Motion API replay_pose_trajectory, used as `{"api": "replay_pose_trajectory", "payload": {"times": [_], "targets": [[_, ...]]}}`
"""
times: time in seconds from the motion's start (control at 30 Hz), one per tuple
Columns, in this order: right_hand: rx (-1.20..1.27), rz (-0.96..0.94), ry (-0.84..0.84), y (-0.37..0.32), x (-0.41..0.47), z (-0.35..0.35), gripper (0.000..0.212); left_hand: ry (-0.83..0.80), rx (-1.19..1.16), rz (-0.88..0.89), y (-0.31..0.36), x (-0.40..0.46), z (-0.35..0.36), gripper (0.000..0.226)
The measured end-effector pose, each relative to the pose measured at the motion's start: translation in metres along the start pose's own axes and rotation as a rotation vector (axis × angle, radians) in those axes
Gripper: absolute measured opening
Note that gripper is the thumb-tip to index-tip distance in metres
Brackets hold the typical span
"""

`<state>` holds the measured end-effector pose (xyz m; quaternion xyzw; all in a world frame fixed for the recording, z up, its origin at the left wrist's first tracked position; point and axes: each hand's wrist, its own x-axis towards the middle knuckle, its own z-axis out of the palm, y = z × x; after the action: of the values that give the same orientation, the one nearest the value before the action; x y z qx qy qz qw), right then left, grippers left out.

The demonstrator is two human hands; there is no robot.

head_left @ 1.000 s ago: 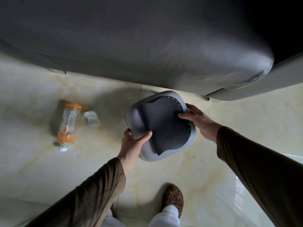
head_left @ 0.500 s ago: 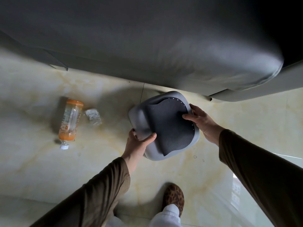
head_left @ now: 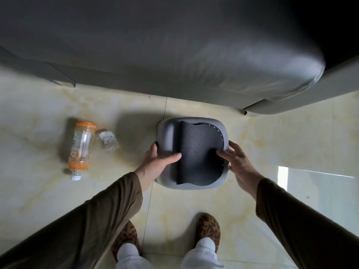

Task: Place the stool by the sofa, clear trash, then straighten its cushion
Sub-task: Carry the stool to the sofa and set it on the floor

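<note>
A grey stool sits on the tiled floor just in front of the grey sofa. A dark cushion pad lies skewed on its seat, shifted right so the seat's left part is bare. My left hand grips the stool's left edge, thumb on the seat. My right hand rests at the stool's right edge, fingers spread, thumb on the pad. To the left lie an orange-capped plastic bottle on its side and a crumpled wrapper.
My two feet in leopard-print slippers stand on the pale marble-look floor below the stool. The sofa's base runs across the top of the view. A bright window reflection shows on the floor at right.
The stool has turned from a tilted angle to square with the sofa and sits lower in view. Both hands moved with it. The view shifted; both feet show now.
</note>
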<state>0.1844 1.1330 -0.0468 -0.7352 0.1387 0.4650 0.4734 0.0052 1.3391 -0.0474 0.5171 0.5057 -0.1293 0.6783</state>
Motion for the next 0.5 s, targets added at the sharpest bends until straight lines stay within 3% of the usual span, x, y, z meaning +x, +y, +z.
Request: {"api": "replay_pose_trajectory", "payload": {"times": [0.27,0.37,0.5], "targets": [[0.104,-0.015,0.012,0.020,-0.012,-0.002,0.072,-0.054,0.058,-0.005,0.002,0.007,0.006,0.131],[0.099,-0.029,-0.013,0.023,-0.010,-0.004,0.067,-0.041,0.090,-0.007,0.001,0.007,0.006,0.131],[0.009,-0.045,0.032,0.019,-0.016,-0.001,0.076,0.018,0.176,0.009,0.008,0.000,0.011,0.125]]}}
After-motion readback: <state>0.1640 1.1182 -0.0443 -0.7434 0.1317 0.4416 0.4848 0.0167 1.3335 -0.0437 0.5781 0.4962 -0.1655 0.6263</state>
